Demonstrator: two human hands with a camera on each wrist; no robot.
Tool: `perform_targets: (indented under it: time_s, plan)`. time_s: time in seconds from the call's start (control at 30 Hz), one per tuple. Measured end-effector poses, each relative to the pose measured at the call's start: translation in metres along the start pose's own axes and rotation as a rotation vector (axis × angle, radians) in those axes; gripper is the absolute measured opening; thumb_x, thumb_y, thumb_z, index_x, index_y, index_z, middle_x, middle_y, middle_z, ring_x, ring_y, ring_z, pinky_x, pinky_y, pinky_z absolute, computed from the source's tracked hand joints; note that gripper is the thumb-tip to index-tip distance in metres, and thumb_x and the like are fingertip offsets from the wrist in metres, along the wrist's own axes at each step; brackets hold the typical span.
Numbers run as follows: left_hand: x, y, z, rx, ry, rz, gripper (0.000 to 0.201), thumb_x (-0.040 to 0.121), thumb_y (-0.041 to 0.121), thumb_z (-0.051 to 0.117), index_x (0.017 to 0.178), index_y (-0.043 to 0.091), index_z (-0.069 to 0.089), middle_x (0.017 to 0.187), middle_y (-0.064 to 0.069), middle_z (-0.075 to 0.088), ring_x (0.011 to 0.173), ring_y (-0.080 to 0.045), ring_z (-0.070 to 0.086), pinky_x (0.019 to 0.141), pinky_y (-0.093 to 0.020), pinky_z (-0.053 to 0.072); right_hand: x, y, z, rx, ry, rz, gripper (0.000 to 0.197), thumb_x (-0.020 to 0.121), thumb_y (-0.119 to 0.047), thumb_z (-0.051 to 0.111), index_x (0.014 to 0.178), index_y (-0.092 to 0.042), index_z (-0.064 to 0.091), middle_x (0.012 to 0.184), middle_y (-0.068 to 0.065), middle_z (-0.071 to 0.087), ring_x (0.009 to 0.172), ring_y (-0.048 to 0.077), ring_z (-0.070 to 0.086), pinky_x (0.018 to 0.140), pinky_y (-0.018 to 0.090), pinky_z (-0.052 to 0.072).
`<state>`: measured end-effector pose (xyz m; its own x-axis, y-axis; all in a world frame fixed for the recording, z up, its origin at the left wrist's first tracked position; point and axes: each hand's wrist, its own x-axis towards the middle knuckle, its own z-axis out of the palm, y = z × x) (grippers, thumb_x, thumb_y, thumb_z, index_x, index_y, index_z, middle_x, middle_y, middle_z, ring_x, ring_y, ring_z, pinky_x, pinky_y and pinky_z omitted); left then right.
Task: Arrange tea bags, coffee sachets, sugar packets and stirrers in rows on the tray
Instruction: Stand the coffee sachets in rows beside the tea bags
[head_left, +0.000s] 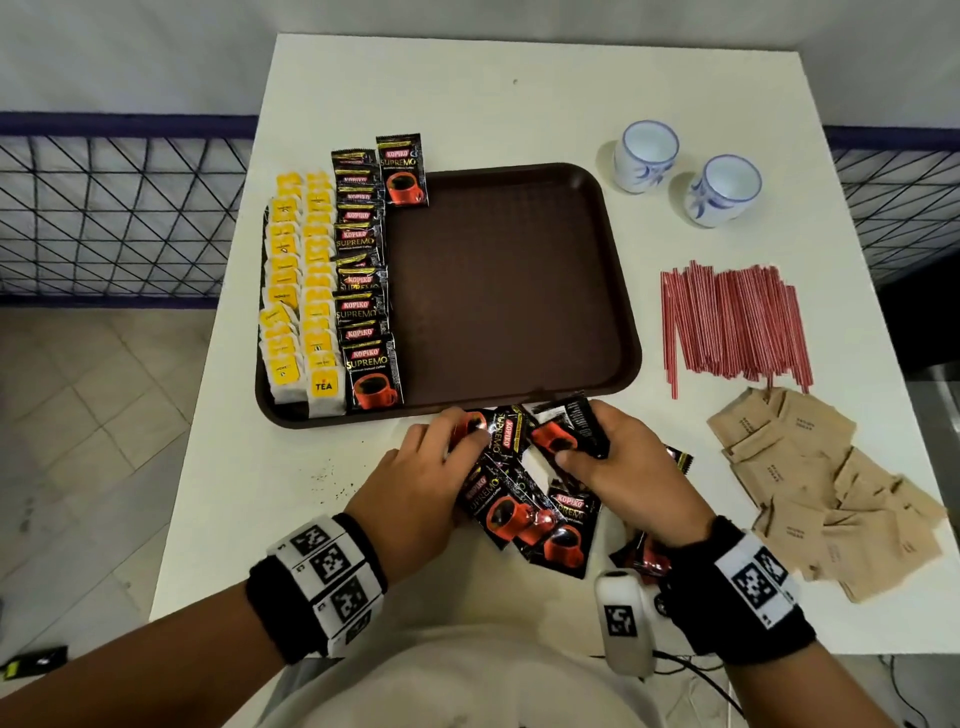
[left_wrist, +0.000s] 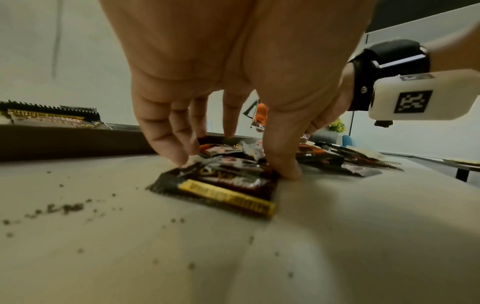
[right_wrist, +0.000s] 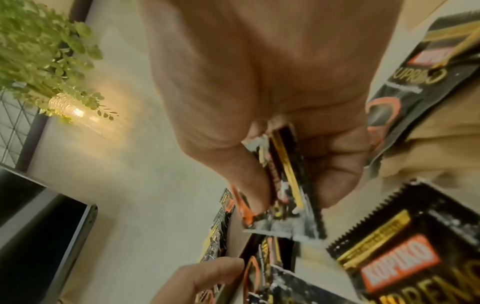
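The brown tray (head_left: 509, 291) holds two rows of yellow tea bags (head_left: 298, 291) and a row of black coffee sachets (head_left: 361, 270) along its left side. One more sachet (head_left: 402, 171) leans at the far rim. Loose sachets (head_left: 530, 514) lie heaped on the table in front of the tray. My left hand (head_left: 457, 431) grips one sachet (left_wrist: 228, 189) flat on the table, fingers and thumb at its edges. My right hand (head_left: 576, 447) pinches another sachet (right_wrist: 288, 205) between thumb and fingers, lifted just above the heap.
Red-and-white stirrers (head_left: 732, 322) lie in a bundle right of the tray, with brown sugar packets (head_left: 826, 483) nearer me. Two white cups (head_left: 645, 156) (head_left: 723, 189) stand at the far right. Dark crumbs (head_left: 337, 488) dot the table by my left hand.
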<state>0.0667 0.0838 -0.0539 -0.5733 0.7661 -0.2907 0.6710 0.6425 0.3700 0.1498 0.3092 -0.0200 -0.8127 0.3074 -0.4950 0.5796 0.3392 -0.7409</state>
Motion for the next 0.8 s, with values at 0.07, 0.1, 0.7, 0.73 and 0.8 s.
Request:
perform_targets:
  time_s: [0.07, 0.1, 0.7, 0.73, 0.8]
  plan:
    - [-0.003, 0.002, -0.005, -0.023, -0.019, -0.068, 0.095, 0.07, 0.031, 0.085, 0.149, 0.021, 0.033, 0.144, -0.008, 0.035, 0.115, -0.031, 0.05, 0.079, -0.042, 0.056, 0.001, 0.001, 0.001, 0.028, -0.038, 0.012, 0.031, 0.082, -0.014, 0.078, 0.106, -0.028, 0.062, 0.098, -0.011, 0.074, 0.095, 0.002, 0.068, 0.089, 0.028, 0.052]
    - [-0.005, 0.003, -0.008, -0.031, -0.028, -0.106, 0.096, 0.073, 0.032, 0.083, 0.152, 0.02, 0.029, 0.144, -0.007, 0.034, 0.116, -0.029, 0.048, 0.079, -0.039, 0.055, 0.002, -0.001, 0.003, 0.063, -0.068, 0.03, 0.033, 0.082, -0.013, 0.079, 0.106, -0.027, 0.063, 0.1, -0.011, 0.075, 0.098, 0.004, 0.068, 0.095, 0.035, 0.052]
    - [0.006, -0.001, -0.007, -0.182, -0.098, -0.244, 0.102, 0.078, 0.03, 0.081, 0.157, 0.013, 0.018, 0.137, -0.007, 0.053, 0.121, -0.025, 0.05, 0.1, -0.034, 0.042, 0.004, -0.015, 0.062, -0.493, -0.011, -0.016, 0.095, 0.063, -0.038, 0.09, 0.136, -0.023, 0.032, 0.127, -0.004, 0.035, 0.118, 0.019, 0.045, 0.09, 0.031, 0.049]
    - [0.006, 0.0, -0.007, -0.181, -0.093, -0.236, 0.1, 0.077, 0.031, 0.081, 0.156, 0.012, 0.021, 0.137, -0.007, 0.054, 0.12, -0.026, 0.051, 0.101, -0.034, 0.042, 0.005, -0.015, 0.063, -0.499, -0.007, -0.025, 0.092, 0.063, -0.038, 0.09, 0.134, -0.023, 0.033, 0.126, -0.004, 0.032, 0.117, 0.018, 0.04, 0.091, 0.03, 0.048]
    - [0.006, 0.0, -0.007, -0.205, -0.065, -0.224, 0.094, 0.076, 0.03, 0.081, 0.153, 0.011, 0.03, 0.135, -0.007, 0.056, 0.119, -0.027, 0.053, 0.1, -0.035, 0.042, 0.006, -0.016, 0.063, -0.504, 0.006, -0.037, 0.089, 0.062, -0.038, 0.091, 0.13, -0.022, 0.035, 0.123, -0.005, 0.029, 0.114, 0.017, 0.035, 0.093, 0.031, 0.047]
